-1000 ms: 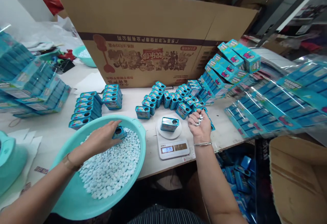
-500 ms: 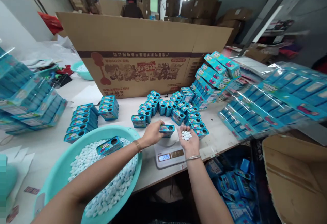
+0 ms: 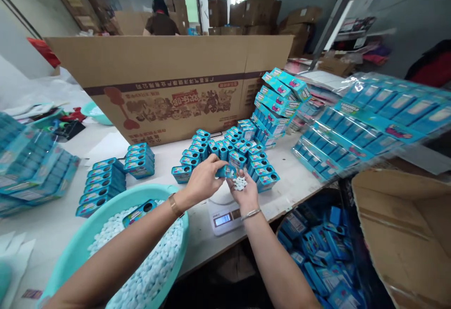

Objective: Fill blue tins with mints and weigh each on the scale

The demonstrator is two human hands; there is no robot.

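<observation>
Likely light and stiff, the tin (image 3: 221, 172) suits the left-end pinch of the left hand (image 3: 203, 181), the right hand (image 3: 248, 195) cupping pellets (image 3: 240, 183).

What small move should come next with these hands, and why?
I'd probably curl the right grip a little more around the white pieces: they lie loose in its open palm, and the left grip holds a blue tin close beside them. A spilled piece might land on or around the scale below.
</observation>
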